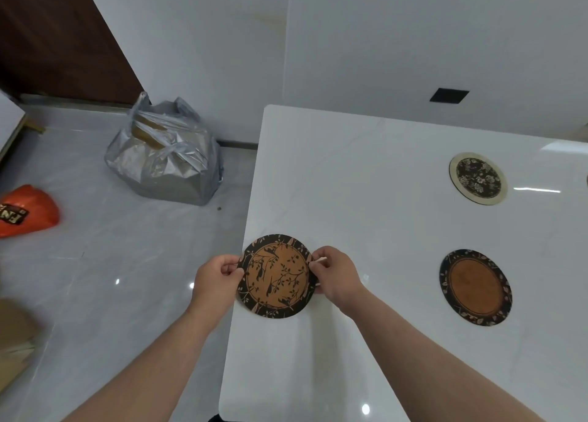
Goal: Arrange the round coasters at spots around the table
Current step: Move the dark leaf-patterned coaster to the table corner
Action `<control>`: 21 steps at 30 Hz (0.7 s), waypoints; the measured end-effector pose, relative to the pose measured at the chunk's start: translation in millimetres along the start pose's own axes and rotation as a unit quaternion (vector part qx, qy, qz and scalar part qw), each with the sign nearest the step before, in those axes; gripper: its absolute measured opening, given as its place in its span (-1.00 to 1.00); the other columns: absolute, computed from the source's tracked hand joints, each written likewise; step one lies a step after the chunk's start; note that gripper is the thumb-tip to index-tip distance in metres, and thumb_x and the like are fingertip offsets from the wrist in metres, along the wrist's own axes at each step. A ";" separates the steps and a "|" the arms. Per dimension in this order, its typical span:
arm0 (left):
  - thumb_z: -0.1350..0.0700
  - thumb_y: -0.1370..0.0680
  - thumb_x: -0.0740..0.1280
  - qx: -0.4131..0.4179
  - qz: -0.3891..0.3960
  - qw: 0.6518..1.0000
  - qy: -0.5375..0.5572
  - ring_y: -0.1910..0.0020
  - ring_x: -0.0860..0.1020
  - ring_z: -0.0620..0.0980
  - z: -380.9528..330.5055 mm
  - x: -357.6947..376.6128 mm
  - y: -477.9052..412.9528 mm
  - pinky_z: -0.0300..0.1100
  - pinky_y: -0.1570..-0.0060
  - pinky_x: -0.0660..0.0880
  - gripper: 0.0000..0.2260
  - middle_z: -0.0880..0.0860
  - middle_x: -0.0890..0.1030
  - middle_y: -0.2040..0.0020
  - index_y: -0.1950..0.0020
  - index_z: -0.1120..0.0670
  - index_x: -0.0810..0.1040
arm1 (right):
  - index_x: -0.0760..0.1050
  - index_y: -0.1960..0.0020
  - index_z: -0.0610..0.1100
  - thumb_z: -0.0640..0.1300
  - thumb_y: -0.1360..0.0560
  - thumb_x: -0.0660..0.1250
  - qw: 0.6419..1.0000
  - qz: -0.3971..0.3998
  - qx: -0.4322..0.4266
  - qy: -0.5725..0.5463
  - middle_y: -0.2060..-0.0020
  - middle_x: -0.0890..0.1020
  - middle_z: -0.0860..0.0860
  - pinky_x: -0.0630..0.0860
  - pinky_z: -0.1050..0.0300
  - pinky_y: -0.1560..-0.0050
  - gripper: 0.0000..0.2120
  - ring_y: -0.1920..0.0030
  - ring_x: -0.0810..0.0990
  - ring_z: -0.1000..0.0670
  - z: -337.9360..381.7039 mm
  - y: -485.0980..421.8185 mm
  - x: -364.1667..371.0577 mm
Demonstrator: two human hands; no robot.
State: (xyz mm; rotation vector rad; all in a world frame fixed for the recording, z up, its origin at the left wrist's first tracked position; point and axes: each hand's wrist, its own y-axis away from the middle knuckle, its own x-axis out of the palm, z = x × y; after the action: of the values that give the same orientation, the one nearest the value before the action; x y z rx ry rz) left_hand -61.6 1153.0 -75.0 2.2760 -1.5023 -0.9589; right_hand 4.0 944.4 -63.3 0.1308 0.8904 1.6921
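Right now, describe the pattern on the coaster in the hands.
Head view: held coaster has black birds on branches over orange-brown, with a dark leafy border.

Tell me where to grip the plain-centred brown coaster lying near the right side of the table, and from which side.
The plain-centred coaster lies flat on the table, nothing touching it, so there is no raised part to grab. Best bet: come from above, pinch opposite points of its dark leafy rim, probably after lifting one edge with a fingertip. The left hand and right hand hold the bird coaster that way.

Only lettering I can spot is on the orange bag (27,210) lying on the floor, far left: gold letters on a dark patch, seen sideways, too cut off to read.
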 end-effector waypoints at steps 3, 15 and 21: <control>0.37 -0.45 0.39 0.008 0.074 0.996 0.052 -0.02 0.60 -0.02 -12.4 0.3 -7.2 -0.14 -0.02 0.56 -0.67 0.04 0.64 0.00 -0.12 0.05 0.57 | 0.52 0.09 -0.17 -0.26 -0.57 0.22 0.998 -0.037 0.000 -0.057 0.09 0.64 -0.21 0.69 -0.10 0.16 -0.88 0.11 0.66 -0.19 7.1 -0.6 -8.9; 0.40 -0.50 0.34 -0.011 0.101 0.981 0.164 -0.13 0.56 0.07 -74.1 28.9 -44.8 -0.16 -0.05 0.50 -0.58 0.17 0.58 -0.13 -0.35 0.23 0.42 | 0.62 0.15 -0.05 -0.37 -0.48 0.24 0.990 -0.058 -0.022 -0.129 0.12 0.69 -0.19 0.64 -0.17 -0.04 -0.72 0.08 0.67 -0.18 36.6 -33.7 -57.0; 0.45 -0.45 0.35 -0.013 0.102 0.983 0.149 -0.10 0.56 0.06 -94.4 52.2 -74.9 -0.12 -0.11 0.48 -0.60 0.12 0.59 -0.06 -0.24 0.17 0.48 | 0.53 -0.12 -0.18 -0.38 -0.49 0.28 0.987 -0.065 -0.014 -0.145 0.08 0.62 -0.15 0.66 -0.02 -0.02 -0.75 0.03 0.66 -0.14 53.9 -64.1 -78.8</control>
State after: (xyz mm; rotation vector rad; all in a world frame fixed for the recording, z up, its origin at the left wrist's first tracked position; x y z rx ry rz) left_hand 66.4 1125.8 -64.1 2.0839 -1.5413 -0.5496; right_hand 108.7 905.0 -36.5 0.2862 0.6437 1.5168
